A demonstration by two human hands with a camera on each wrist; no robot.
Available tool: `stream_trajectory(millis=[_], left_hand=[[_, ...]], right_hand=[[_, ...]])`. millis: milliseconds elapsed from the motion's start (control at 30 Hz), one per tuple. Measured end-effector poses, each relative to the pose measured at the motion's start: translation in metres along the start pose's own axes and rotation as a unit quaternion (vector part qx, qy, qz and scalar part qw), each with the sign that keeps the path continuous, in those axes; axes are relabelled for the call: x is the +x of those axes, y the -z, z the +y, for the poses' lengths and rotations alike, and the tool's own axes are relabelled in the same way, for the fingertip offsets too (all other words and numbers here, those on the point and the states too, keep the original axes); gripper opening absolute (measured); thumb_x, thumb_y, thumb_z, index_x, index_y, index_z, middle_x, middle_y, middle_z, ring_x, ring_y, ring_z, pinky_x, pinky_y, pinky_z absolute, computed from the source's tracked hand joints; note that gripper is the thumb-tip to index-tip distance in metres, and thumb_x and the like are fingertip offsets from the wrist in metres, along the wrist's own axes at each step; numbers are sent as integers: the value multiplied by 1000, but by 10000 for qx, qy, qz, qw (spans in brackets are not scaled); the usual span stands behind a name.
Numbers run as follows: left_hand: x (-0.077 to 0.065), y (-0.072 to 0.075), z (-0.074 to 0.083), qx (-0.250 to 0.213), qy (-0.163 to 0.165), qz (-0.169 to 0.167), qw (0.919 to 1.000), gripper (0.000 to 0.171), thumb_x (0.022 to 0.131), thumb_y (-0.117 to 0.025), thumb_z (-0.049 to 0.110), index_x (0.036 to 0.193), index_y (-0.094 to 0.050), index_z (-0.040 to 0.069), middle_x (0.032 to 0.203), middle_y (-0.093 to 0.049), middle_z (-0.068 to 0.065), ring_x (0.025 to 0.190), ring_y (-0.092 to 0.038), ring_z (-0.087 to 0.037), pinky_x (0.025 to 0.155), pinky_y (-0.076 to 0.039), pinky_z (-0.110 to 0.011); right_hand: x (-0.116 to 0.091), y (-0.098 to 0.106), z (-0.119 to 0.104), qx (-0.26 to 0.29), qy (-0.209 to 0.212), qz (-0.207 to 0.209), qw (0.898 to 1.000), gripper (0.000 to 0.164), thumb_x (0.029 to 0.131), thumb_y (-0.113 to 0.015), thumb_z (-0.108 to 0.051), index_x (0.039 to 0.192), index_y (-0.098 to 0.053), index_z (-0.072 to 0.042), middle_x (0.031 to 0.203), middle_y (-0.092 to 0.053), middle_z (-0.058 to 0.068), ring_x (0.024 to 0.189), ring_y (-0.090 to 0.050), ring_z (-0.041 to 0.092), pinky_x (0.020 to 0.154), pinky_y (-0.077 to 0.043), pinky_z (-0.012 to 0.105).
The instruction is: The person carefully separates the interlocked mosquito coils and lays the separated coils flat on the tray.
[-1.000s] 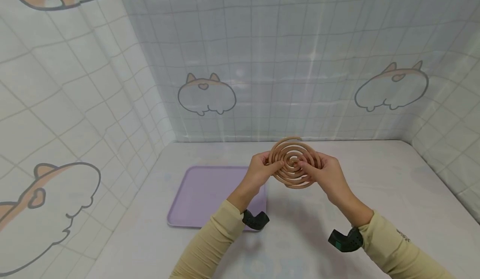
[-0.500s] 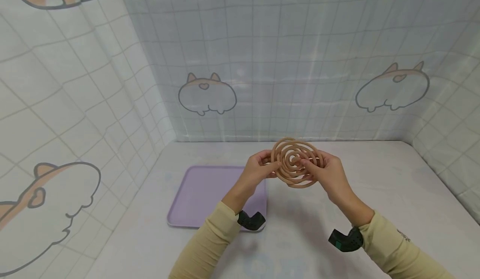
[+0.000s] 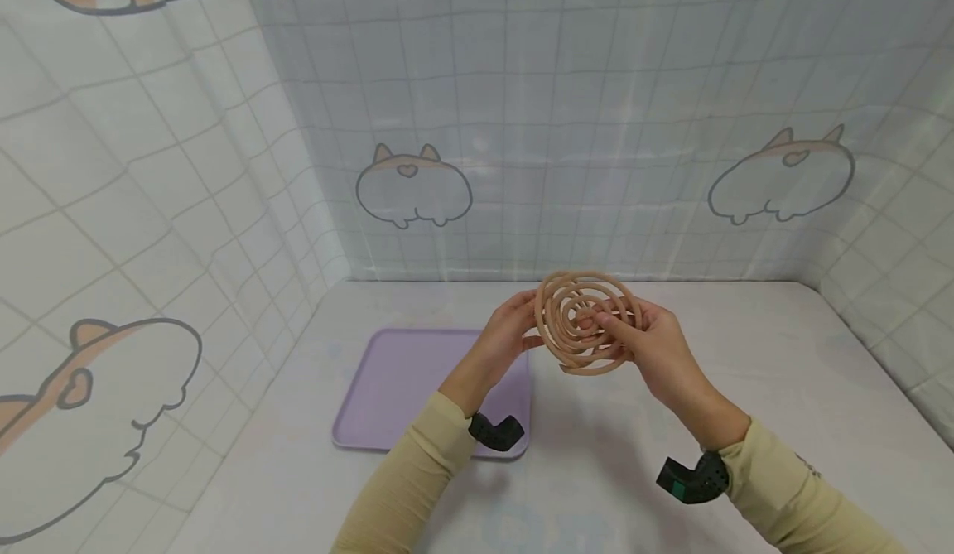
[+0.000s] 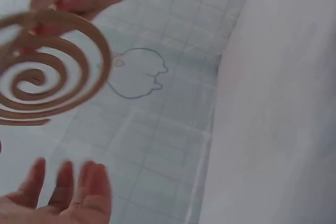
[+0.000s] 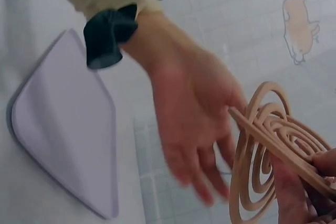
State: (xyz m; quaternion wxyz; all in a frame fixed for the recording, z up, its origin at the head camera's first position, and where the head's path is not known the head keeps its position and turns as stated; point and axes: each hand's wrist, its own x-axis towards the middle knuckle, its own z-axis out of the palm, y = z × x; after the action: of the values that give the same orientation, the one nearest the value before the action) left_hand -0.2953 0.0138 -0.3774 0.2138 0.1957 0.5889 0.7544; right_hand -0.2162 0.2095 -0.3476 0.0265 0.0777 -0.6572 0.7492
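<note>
A pair of tan mosquito coils (image 3: 544,314), flat spirals interlaced with each other, is held up above the table. In the right wrist view the coils (image 5: 262,137) stand at an angle to one another, spread apart on one side. My right hand (image 3: 663,347) pinches them near the centre, thumb in front and fingers behind. My left hand (image 3: 507,326) is at their left edge with its fingers extended. The left wrist view shows a gap between these fingers (image 4: 97,192) and the spiral; in the right wrist view the left palm (image 5: 194,103) faces the camera, holding nothing.
A lilac tray (image 3: 417,388) lies on the white table (image 3: 745,372), partly behind the left forearm. Tile-patterned sheets with corgi drawings form the back wall (image 3: 581,123) and both sides. Each wrist carries a black camera mount (image 3: 693,479).
The left thumb has come off the front of the coils, and the left hand has loosened its hold, its fingers now extended. The coils have spread and twisted slightly in the right hand.
</note>
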Motion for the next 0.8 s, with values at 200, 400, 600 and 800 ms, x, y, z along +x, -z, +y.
stream_trajectory(millis=[200,400,600,800], left_hand=[[9,-4,-6,-513,-113,-1458,9879,54,95,-42,47,134,-39,11,122,-51,-4,112,-49,-16,95,-38,-42],[8,-1,-9,-959,-146,-1639,9817,40,93,-49,40,121,-49,12,103,-60,1,97,-57,-13,86,-45,-37],[9,13,-22,-1159,-239,-1228,9853,31,99,-31,0,112,-55,13,99,-60,0,94,-59,-15,84,-48,-38],[5,24,-26,-1122,-292,-884,9893,35,96,-36,-6,91,-64,14,88,-63,0,82,-62,-14,77,-52,-32]], right_hand=[[-2,-5,-3,333,-122,-259,9990,20,92,-56,-12,107,-54,3,85,-70,2,75,-67,13,62,-53,25],[-4,-6,-6,249,-106,-316,9991,19,92,-57,-12,105,-56,1,85,-69,1,74,-66,12,62,-53,25],[-5,-1,-10,57,82,-298,9995,22,92,-57,-14,108,-57,2,87,-70,4,73,-67,14,60,-53,26],[-6,5,-13,-211,98,-53,9997,25,91,-60,-16,108,-57,2,88,-71,2,75,-68,14,60,-54,27]])
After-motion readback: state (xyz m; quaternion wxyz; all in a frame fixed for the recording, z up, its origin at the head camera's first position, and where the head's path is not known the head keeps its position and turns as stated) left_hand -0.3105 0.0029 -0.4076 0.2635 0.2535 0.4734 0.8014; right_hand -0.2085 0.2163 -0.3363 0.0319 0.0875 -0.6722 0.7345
